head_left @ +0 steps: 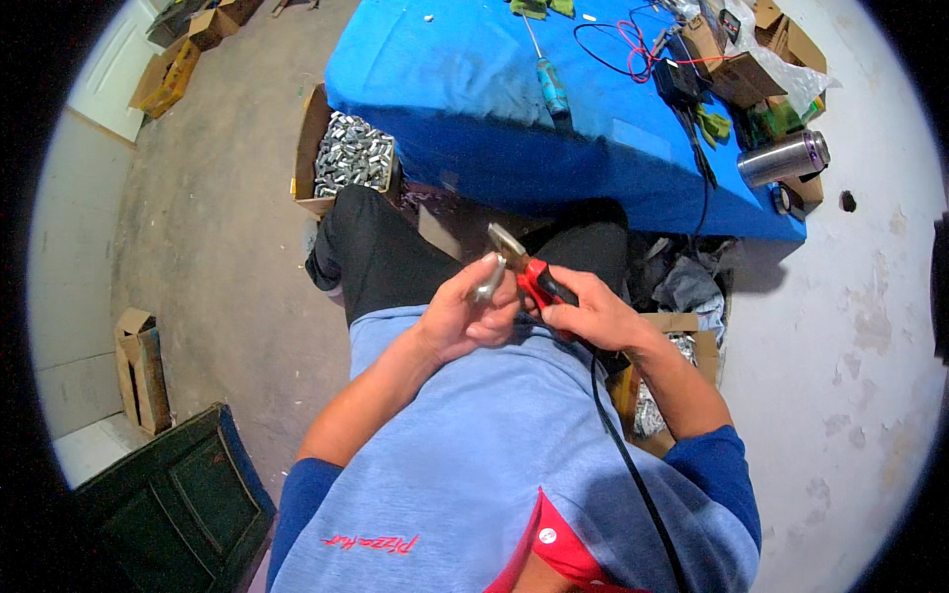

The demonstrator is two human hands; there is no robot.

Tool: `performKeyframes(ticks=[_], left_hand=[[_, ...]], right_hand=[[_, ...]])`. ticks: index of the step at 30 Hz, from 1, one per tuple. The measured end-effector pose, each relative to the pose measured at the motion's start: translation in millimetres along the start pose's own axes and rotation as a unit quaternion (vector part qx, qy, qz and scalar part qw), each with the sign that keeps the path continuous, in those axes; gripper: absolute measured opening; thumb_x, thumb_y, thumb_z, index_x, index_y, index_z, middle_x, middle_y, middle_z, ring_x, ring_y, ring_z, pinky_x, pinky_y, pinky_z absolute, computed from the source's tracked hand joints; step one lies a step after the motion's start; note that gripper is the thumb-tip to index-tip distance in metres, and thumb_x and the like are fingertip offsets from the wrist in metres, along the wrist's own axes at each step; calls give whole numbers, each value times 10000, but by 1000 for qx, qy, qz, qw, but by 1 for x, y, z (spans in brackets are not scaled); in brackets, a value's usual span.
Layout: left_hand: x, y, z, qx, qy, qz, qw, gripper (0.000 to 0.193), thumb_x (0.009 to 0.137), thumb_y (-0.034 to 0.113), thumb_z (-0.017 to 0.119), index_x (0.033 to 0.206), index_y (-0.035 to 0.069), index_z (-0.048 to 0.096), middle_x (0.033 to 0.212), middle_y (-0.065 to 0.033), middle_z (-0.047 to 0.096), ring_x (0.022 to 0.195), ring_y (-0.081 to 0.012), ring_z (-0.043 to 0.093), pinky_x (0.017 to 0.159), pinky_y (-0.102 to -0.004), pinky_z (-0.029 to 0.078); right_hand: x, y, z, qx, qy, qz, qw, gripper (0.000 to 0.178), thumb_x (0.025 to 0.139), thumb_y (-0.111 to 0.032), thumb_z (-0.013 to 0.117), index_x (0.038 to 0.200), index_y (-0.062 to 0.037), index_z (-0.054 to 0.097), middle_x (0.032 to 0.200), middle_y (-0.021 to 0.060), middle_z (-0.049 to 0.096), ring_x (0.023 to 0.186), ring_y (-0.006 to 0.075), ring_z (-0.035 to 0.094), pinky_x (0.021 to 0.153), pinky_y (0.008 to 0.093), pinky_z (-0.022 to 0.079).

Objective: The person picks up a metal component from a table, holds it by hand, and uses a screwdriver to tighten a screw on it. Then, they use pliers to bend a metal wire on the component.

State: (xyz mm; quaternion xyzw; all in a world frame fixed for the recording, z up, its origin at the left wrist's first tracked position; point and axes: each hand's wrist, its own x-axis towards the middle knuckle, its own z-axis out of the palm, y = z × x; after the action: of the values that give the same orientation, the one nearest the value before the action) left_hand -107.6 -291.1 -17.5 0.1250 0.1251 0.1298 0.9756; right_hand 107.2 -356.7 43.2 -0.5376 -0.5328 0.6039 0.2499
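Note:
Above my lap, my right hand [596, 311] is wrapped round the red and black handles of a pair of pliers [535, 276]. The metal jaws of the pliers point up and to the left. My left hand [471, 308] is closed, thumb and fingers pinching a small shiny metal piece [489, 281] just left of the pliers. The piece lies close to the jaws; whether they touch it I cannot tell. The curled fingers hide part of it.
A cardboard box [314, 148] full of small metal pieces stands by my left knee. Ahead is a blue-covered table [445, 59] with a screwdriver [552, 87], a black adapter [678, 83] and a metal flask [784, 159]. Another box [704, 348] with metal pieces sits beside my right arm. A black cable [633, 465] crosses my shirt.

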Motion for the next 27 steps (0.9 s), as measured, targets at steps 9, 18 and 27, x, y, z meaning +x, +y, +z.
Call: performKeyframes(ticks=[9, 18, 27], left_hand=[[2, -5, 0, 48, -2, -26, 999, 524, 1028, 562, 355, 794, 106, 463, 568, -3, 395, 429, -70, 285, 418, -224, 239], [4, -6, 1, 75, 13, -60, 995, 688, 971, 740, 322, 761, 104, 479, 581, 27, 404, 431, -36, 287, 383, -186, 212], [4, -6, 7, 75, 94, -30, 992, 544, 997, 625, 446, 855, 104, 510, 688, 18, 431, 516, -52, 344, 425, -187, 253]], right_hand=[[42, 5, 11, 79, 84, -121, 986, 481, 872, -76, 623, 1329, 34, 521, 1199, 98, 632, 1124, 163, 589, 1021, 330, 452], [38, 5, 16, -3, 109, -140, 984, 564, 866, -75, 597, 1405, 37, 471, 1271, 149, 605, 1217, 204, 551, 1068, 345, 413], [33, -10, 17, 24, 121, -138, 983, 458, 870, -42, 573, 1324, 11, 533, 1121, 91, 636, 1052, 152, 594, 962, 316, 475]])
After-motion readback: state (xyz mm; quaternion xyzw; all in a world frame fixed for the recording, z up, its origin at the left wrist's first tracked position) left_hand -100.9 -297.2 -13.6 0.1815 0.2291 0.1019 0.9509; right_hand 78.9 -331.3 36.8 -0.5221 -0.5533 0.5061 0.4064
